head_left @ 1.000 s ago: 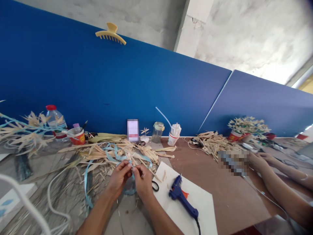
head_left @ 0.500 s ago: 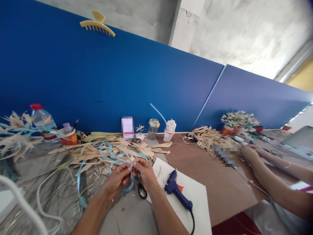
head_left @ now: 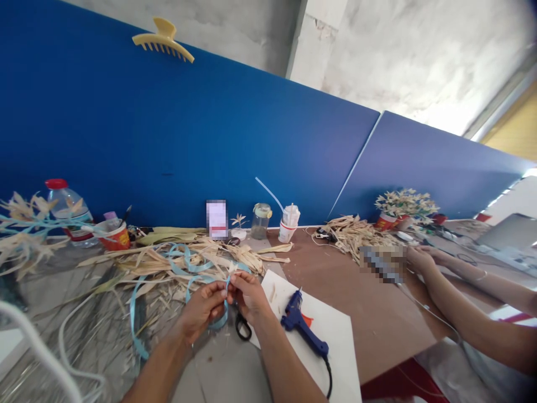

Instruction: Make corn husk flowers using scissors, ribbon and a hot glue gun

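Both my hands meet over the near middle of the table. My left hand (head_left: 205,305) is closed, its fingertips pinching a light blue ribbon (head_left: 219,321) that hangs in a loop below them. Close against it, my right hand (head_left: 250,295) pinches a small pale piece of dried husk (head_left: 232,268), with blue ribbon at its base. The fingers partly hide how the ribbon lies there. Behind my hands, more ribbon curls over a heap of dried corn husks (head_left: 213,249). Black-handled scissors (head_left: 243,327), partly hidden, lie beside my right wrist.
A blue glue gun (head_left: 302,324) rests on a white board (head_left: 344,341) to the right, its cord trailing forward. At the back stand a bottle (head_left: 69,210), a red cup (head_left: 115,238), a glass jar (head_left: 260,221) and a white cup (head_left: 287,229). Another person's hands (head_left: 422,262) are at far right.
My right hand has turned slightly and the husk piece in it has shifted a little to the right. The left hand keeps its pinch on the ribbon. The whole view has drifted slightly.
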Demonstrator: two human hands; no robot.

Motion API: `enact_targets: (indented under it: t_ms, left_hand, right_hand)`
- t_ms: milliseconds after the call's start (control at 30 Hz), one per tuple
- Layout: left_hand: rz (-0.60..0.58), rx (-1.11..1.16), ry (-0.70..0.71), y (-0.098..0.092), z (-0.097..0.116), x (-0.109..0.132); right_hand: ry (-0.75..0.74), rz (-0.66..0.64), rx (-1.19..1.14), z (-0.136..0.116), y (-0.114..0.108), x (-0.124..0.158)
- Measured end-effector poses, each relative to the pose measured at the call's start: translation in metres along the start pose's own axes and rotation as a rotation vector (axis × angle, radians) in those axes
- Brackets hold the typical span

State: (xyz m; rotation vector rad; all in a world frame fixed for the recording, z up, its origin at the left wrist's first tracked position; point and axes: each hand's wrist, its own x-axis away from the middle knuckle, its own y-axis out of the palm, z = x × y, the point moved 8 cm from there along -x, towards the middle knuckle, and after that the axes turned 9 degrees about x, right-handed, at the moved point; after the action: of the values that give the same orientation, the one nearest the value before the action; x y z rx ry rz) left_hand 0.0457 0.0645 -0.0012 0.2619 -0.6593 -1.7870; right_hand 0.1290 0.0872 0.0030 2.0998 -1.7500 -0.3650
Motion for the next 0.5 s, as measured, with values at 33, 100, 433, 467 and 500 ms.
enact_targets:
  t_ms: [33,100,433,467,500]
  left_hand:
    - [0.014,-0.004,0.010,-0.002,0.000,-0.001]
    - [0.055,-0.011,0.040,-0.007,0.002,-0.002]
    - [0.262,-0.071,0.199,-0.030,0.016,-0.007]
    - [0.275,-0.074,0.216,-0.032,0.018,-0.007]
    - [0.287,-0.080,0.230,-0.033,0.019,-0.007]
  right_hand:
    - [-0.005,0.018,0.015,0.001,-0.002,0.000]
    - [-0.028,0.098,0.067,0.001,-0.009,0.000]
    - [-0.150,0.364,0.402,-0.028,-0.028,0.010]
    - [-0.167,0.376,0.457,-0.036,-0.027,0.014]
    - [-0.191,0.390,0.521,-0.047,-0.027,0.020]
